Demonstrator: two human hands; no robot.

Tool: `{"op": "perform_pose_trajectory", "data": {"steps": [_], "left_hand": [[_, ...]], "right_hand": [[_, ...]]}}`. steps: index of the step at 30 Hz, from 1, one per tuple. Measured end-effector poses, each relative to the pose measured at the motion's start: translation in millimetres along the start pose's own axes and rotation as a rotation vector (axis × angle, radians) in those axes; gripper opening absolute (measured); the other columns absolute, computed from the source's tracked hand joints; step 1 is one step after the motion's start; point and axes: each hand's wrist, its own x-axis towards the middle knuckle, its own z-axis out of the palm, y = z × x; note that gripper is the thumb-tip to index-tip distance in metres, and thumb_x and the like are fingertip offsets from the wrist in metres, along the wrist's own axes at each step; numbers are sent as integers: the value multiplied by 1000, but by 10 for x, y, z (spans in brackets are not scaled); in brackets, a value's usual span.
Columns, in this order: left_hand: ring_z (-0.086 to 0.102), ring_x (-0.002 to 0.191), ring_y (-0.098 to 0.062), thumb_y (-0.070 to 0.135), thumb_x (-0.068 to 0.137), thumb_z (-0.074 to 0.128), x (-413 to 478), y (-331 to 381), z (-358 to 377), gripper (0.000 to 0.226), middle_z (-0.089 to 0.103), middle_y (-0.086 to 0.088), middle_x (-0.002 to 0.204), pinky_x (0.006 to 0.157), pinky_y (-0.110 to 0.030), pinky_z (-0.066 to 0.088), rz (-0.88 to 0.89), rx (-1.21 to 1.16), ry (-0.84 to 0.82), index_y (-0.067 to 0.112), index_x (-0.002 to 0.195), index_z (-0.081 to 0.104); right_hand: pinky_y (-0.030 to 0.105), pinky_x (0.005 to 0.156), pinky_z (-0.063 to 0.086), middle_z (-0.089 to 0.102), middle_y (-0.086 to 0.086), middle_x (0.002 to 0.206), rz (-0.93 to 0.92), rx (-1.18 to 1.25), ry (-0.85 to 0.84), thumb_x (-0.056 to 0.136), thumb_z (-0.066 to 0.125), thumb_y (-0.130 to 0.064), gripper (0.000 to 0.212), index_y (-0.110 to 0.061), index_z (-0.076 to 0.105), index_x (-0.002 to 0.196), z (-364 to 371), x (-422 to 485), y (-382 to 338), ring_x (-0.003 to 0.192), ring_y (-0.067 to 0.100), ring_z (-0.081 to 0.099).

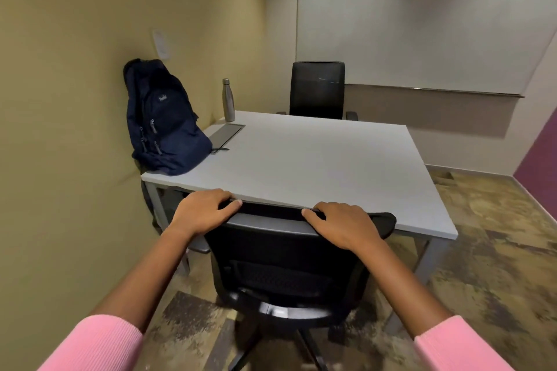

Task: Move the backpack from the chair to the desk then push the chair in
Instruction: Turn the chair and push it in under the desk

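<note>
Navy fabric marks the backpack [164,117], which is standing upright on the near left corner of the desk [316,159] and leaning against the yellow wall [75,69]. At the desk's near edge the black chair [286,262] is sitting with the top of its backrest touching or just under the tabletop. The left hand [203,211] is gripping the left end of the backrest top, fingers curled over it; the right hand [342,224] is clasping the right part likewise. Pink sleeves [99,343] are covering both forearms. Farther back on the left, a steel bottle [228,100] is standing beside a grey panel [226,133]. A second black chair [316,90] is facing from the far side.
</note>
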Motion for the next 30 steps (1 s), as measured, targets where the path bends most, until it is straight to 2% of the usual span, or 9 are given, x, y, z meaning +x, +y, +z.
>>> {"op": "perform_pose_trajectory", "data": {"steps": [7, 11, 15, 20, 22, 26, 30], "left_hand": [[60, 98, -29, 46, 94, 38, -136, -102, -29, 42, 68, -9, 109, 78, -36, 45, 86, -1, 2, 15, 107, 64], [60, 96, -30, 46, 94, 39, -267, -49, -15, 43, 68, -11, 107, 75, -35, 43, 96, 1, 24, 12, 103, 64], [61, 96, -31, 45, 93, 41, -425, 0, -33, 43, 69, -12, 105, 77, -37, 46, 100, -4, 42, 12, 104, 65], [61, 99, -27, 46, 92, 42, -608, -50, -52, 40, 70, -8, 107, 79, -35, 45, 105, -30, 80, 16, 106, 65], [61, 100, -26, 51, 90, 38, -664, -88, -62, 46, 69, -6, 109, 79, -35, 44, 126, -46, 90, 17, 106, 65], [61, 99, -25, 55, 79, 30, -681, -166, -118, 56, 70, -4, 108, 76, -35, 44, 125, -72, 97, 20, 104, 66], [61, 100, -26, 54, 79, 31, -590, -245, -126, 54, 70, -3, 108, 76, -36, 46, 97, -82, 91, 23, 105, 66]], "right_hand": [[32, 71, 33, 68, 9, 107, 69, -23, 55, 92, 26, -46, 49, -15, 60, 110, 30, -246, -235, 90, 27, 58], [31, 69, 32, 68, 11, 102, 73, -17, 54, 92, 28, -40, 45, -13, 61, 105, -6, -403, -269, 77, 25, 51], [34, 64, 37, 69, 14, 87, 67, 0, 118, 90, 31, -36, 45, -5, 64, 93, -21, -595, -324, 68, 27, 52], [33, 74, 34, 67, 12, 107, 58, 14, 127, 91, 30, -38, 43, -11, 61, 107, 23, -764, -427, 92, 30, 58], [35, 79, 37, 67, 12, 110, 61, 1, 137, 91, 29, -39, 46, -13, 59, 114, 40, -798, -484, 96, 30, 58], [38, 85, 39, 67, 12, 107, 80, 17, 180, 90, 30, -39, 46, -13, 58, 117, 63, -809, -585, 95, 30, 59], [35, 74, 37, 69, 11, 93, 110, 51, 276, 88, 34, -36, 41, -12, 62, 105, 92, -757, -659, 84, 29, 59]]}}
